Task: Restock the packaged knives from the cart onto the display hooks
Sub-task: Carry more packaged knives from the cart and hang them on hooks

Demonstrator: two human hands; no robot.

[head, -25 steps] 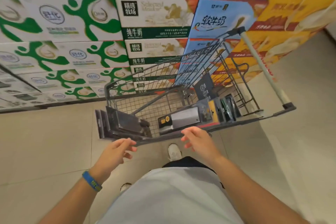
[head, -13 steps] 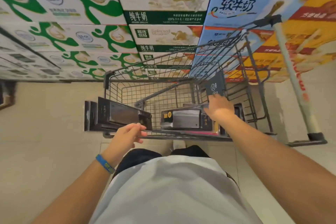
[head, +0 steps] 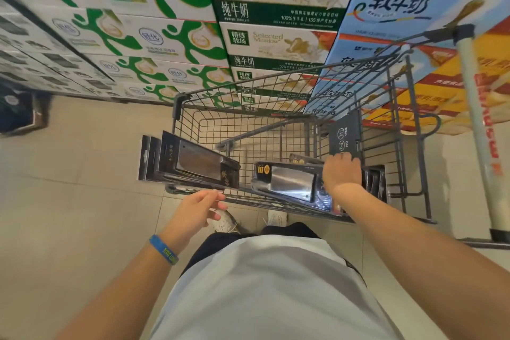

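Observation:
A grey wire cart point(head: 289, 85) stands in front of me. Several black packaged knives point(head: 193, 163) stick out over its left rim. A packaged cleaver point(head: 287, 182) with a yellow label lies across the near side of the basket. More dark packages point(head: 374, 182) stand on edge at the right. My right hand point(head: 342, 171) reaches down into the cart, its fingers curled over the handle end of the packaged cleaver. My left hand point(head: 196, 210) hovers by the near rim with relaxed fingers, holding nothing. No display hooks are in view.
Stacked milk cartons point(head: 276, 8) wall off the space behind the cart. The cart's white push handle point(head: 480, 130) runs down the right side. A dark sign card point(head: 345, 135) hangs inside the basket. Beige tile floor point(head: 69, 201) spreads to the left.
I have leaned closer over the cart. My right hand went from the near rim down into the basket onto the cleaver package. My left hand stayed near the rim.

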